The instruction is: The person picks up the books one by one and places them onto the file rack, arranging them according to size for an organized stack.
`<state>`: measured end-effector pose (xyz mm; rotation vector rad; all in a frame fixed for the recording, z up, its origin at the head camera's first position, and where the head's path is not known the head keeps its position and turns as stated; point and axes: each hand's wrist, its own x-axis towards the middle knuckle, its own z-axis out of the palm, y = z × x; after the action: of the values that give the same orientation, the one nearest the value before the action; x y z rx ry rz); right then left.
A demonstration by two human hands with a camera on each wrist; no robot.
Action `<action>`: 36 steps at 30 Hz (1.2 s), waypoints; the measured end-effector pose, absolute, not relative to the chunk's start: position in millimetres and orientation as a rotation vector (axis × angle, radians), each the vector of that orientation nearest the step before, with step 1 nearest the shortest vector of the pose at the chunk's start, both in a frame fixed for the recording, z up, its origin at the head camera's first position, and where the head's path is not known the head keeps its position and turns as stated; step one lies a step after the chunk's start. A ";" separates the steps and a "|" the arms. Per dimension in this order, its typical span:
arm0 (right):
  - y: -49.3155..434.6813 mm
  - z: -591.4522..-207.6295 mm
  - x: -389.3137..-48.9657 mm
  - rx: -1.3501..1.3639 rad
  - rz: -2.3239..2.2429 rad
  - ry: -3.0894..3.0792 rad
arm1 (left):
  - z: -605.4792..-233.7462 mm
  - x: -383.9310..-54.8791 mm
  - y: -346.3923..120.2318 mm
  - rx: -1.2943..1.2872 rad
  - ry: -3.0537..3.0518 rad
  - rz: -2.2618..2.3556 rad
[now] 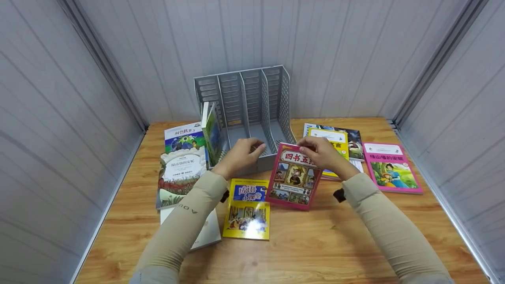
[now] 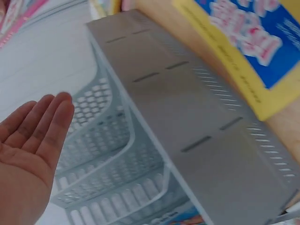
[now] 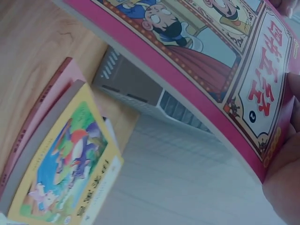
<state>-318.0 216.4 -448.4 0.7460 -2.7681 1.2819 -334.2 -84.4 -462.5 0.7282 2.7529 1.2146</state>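
My right hand (image 1: 322,154) pinches a pink-red book (image 1: 294,179) by its top edge and holds it tilted, cover towards me. In the right wrist view the book (image 3: 187,51) fills the upper right, with the thumb at its edge. My left hand (image 1: 241,156) is over the front of a grey file rack (image 1: 281,132) with upright dividers. The left wrist view shows that hand (image 2: 33,145) with straight fingers and nothing in it. Books (image 1: 213,136) stand in the rack's leftmost compartment. A yellow book (image 1: 247,215) lies in front of the rack, partly behind the pink-red one.
Left of the rack lie several books, one with a flowery cover (image 1: 182,169) and a white one (image 1: 207,232) partly under my sleeve. On the right a yellow-framed book (image 1: 329,136) tops a stack beside a pink book (image 1: 392,167). Panel walls enclose the wooden table (image 1: 335,244).
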 end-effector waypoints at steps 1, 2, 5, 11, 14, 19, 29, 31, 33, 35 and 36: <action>214.2 -446.3 -317.5 0.750 1.277 -2.766 | -459.0 -332.9 -83.5 0.727 2.728 1.232; 211.6 -444.1 -316.8 0.753 1.277 -2.764 | -455.6 -331.9 -82.4 0.729 2.704 1.246; 203.6 -438.4 -315.0 0.781 1.269 -2.756 | -446.8 -329.5 -79.5 0.757 2.633 1.276; 187.9 -428.6 -310.3 0.875 1.284 -2.718 | -432.4 -328.5 -76.5 0.836 2.543 1.313; 182.2 -425.6 -309.5 0.920 1.273 -2.693 | -426.6 -327.9 -77.3 0.857 2.516 1.319; 176.5 -424.5 -310.6 0.964 1.209 -2.663 | -419.9 -327.9 -79.1 0.968 2.502 1.279; 173.4 -423.3 -314.9 0.898 1.297 -2.590 | -411.4 -326.0 -94.6 1.071 2.632 1.226; 175.3 -423.8 -317.7 0.836 1.316 -2.541 | -407.6 -325.2 -100.4 1.052 2.668 1.250; 177.6 -424.9 -320.9 0.774 1.321 -2.489 | -404.1 -325.2 -106.7 1.032 2.705 1.280; 180.0 -427.5 -324.7 0.717 1.328 -2.438 | -400.3 -325.0 -112.8 1.010 2.739 1.320; 181.2 -429.7 -327.0 0.694 1.333 -2.417 | -398.6 -325.1 -115.9 0.995 2.756 1.344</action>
<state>-327.0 181.2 -429.7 0.6940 -2.4173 1.3334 -325.1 -115.9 -398.6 0.9951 2.7556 1.3440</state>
